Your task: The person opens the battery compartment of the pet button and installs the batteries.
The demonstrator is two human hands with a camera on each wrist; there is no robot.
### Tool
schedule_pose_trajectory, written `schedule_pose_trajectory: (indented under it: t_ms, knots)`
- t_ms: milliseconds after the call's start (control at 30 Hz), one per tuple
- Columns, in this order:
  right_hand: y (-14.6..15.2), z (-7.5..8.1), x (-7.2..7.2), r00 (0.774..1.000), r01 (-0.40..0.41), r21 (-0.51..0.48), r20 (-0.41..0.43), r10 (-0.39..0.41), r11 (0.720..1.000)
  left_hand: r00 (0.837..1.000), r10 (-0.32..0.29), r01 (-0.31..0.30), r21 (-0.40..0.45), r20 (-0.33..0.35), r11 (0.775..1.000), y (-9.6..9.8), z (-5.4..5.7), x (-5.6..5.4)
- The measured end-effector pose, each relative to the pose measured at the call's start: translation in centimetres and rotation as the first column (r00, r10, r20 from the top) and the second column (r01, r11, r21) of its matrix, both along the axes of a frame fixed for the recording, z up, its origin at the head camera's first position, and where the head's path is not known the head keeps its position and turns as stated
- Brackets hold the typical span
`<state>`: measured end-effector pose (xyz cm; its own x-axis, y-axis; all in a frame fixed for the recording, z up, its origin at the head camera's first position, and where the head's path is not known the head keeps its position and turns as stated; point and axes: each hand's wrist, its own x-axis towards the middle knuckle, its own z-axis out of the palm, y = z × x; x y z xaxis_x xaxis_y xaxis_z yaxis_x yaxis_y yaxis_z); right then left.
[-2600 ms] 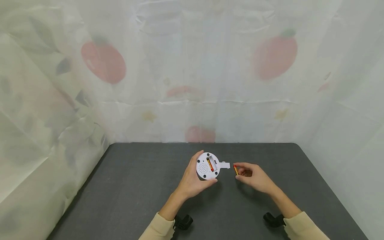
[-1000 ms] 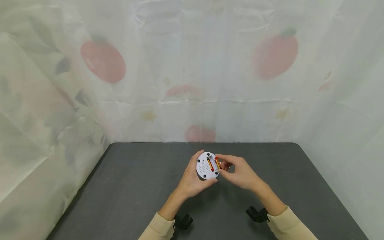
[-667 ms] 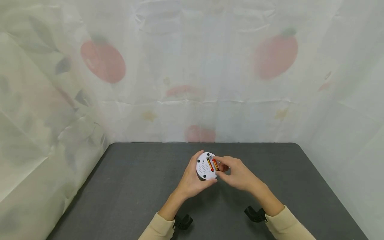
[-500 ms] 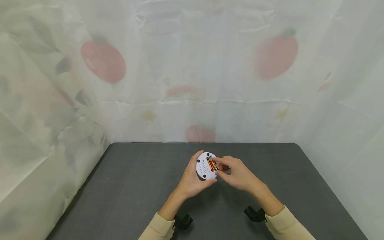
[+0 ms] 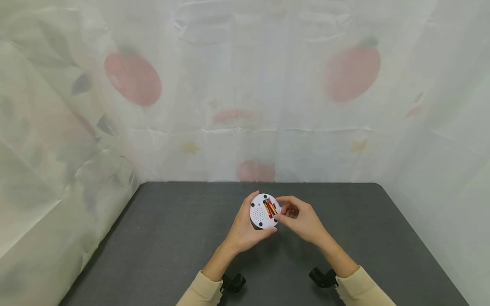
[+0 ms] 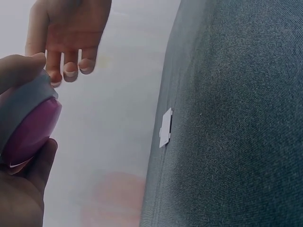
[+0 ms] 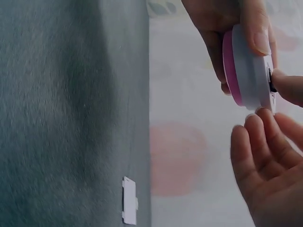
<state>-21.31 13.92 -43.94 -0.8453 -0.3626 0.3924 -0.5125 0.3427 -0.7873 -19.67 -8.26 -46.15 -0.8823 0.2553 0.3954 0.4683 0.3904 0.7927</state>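
Round white battery-powered device (image 5: 259,213) is gripped above the desk (image 5: 172,238) by the left hand (image 5: 242,229); its edge is touched by the right hand (image 5: 304,219), thumb extended and fingers loosely bent. Both batteries (image 5: 272,208) should be pressed evenly until seated flush, while the device is kept steady.

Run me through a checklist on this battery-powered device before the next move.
1. Left hand gripping the round device: ok.
2. Two batteries side by side in it: ok.
3. Batteries pressed fully home, polarity right: cannot tell.
4. Right hand clear of the device: not ok, its thumb is at the battery side.
5. Battery cover fitted: not ok, lying loose on the table.
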Motion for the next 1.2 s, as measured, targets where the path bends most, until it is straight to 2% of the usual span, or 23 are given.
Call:
schedule_pose_trajectory:
  t_ms: [100,233,333,467,600,900,1067,1200]
  knots:
    - [-0.1,0.0,-0.2,0.987,-0.034,-0.069,0.156,0.044,0.997,1.000,-0.003,0.002,0.011,0.007,1.000,0.0,0.0,0.0]
    - [-0.2,-0.2,-0.5,0.933,-0.068,-0.189,0.336,0.130,0.980,1.000,-0.001,0.001,0.021,0.011,1.000,0.0,0.0,-0.1]
    - [-0.4,-0.5,-0.7,0.900,-0.072,-0.270,0.397,0.179,0.960,1.000,0.000,0.000,0.030,0.005,1.000,0.0,0.0,-0.2]
    - [-0.8,-0.9,-0.5,0.877,-0.052,-0.351,0.432,0.211,0.935,1.000,0.003,-0.003,0.038,0.006,0.999,0.0,0.0,-0.1]
    - [-1.4,-1.0,-0.3,0.875,-0.016,-0.392,0.439,0.202,0.920,1.000,0.003,-0.003,0.049,0.009,0.999,-0.1,-0.1,-0.1]
    - [-2.8,-0.8,0.1,0.901,0.090,-0.400,0.424,0.097,0.912,1.000,0.010,-0.010,0.057,0.006,0.998,0.0,0.0,-0.2]
    - [-2.8,-0.6,0.1,0.909,0.082,-0.376,0.407,0.085,0.923,1.000,0.011,-0.011,0.054,0.010,0.998,-0.1,0.0,-0.3]
    - [-2.4,-0.3,0.0,0.916,0.045,-0.319,0.391,0.088,0.947,1.000,0.008,-0.009,0.062,0.012,0.998,-0.2,0.1,-0.4]
